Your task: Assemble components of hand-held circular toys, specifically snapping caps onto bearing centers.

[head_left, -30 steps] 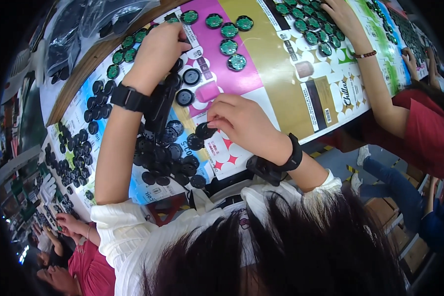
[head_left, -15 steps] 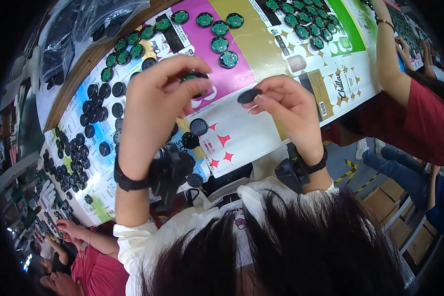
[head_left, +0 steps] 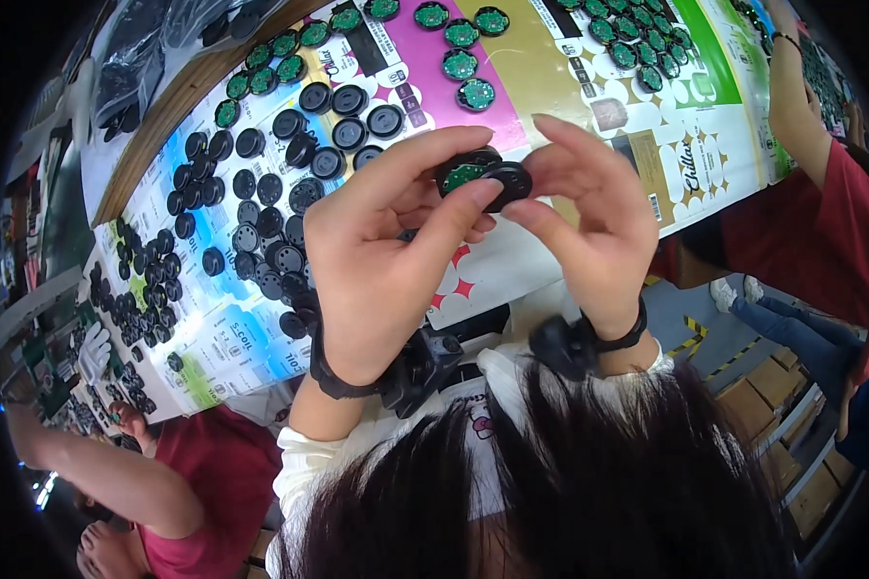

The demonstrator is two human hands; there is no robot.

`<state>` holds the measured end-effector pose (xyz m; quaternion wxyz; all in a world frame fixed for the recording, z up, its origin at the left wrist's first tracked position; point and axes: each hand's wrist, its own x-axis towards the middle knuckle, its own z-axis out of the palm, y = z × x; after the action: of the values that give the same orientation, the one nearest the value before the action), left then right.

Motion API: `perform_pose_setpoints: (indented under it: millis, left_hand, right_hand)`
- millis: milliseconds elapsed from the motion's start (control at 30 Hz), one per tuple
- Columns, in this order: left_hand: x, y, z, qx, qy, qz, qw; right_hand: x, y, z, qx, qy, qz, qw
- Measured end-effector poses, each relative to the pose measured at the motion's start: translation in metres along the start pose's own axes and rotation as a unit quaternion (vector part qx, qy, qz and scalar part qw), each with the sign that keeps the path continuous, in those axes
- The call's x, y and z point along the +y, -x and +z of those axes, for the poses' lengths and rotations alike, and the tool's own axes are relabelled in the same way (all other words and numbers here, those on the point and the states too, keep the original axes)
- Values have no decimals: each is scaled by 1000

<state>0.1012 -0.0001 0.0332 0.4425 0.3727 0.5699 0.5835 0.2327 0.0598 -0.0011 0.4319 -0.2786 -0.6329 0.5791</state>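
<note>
My left hand (head_left: 381, 246) grips a round black housing with a green circuit board (head_left: 462, 177) inside, fingers curled round its rim. The thumb and fingers of my right hand (head_left: 599, 217) pinch a black round cover (head_left: 509, 185). The cover sits against the housing's right side and overlaps part of the board; my left thumb touches it too. Just left of my hands lie several black perforated discs (head_left: 269, 187) and black round cups (head_left: 326, 162). Some of them are hidden behind my left hand.
Housings with green boards (head_left: 460, 65) stand along the table's far side, with a bigger group (head_left: 637, 34) at far right. Small black parts (head_left: 145, 289) crowd the left. A wooden strip (head_left: 179, 96) edges the table. People in red sleeves (head_left: 792, 222) work on both sides.
My hands have come together, bringing the cover against the housing. The view has shifted, and the black cups and discs behind my left forearm now show.
</note>
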Motion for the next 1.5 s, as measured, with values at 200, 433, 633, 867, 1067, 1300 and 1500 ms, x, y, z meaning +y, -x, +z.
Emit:
perform_pose_setpoints:
  millis: [200, 433, 633, 867, 1067, 1300, 1500]
  left_hand:
    - [5, 7, -4, -18, 42, -10, 999]
    - [6, 0, -22, -123, 204, -115, 964]
    - [-2, 2, -15, -111, 315, -69, 940]
    - [-5, 2, -20, -132, 241, -82, 958]
    - [-2, 4, -20, -132, 187, -89, 969]
    - [-2, 5, -15, -97, 301, -64, 947]
    - [1, 5, -17, -112, 174, -80, 975]
  right_hand:
    - [-4, -7, -4, -35, 251, -245, 936]
    - [-8, -16, -6, -30, 296, -299, 907]
    - [-11, -19, -5, -33, 283, -340, 896]
    - [-8, -22, -5, -40, 299, -380, 874]
    - [-10, -23, -7, -50, 295, -392, 870]
    - [-12, -22, -8, -50, 311, -389, 866]
    - [-12, -21, -10, -50, 318, -385, 865]
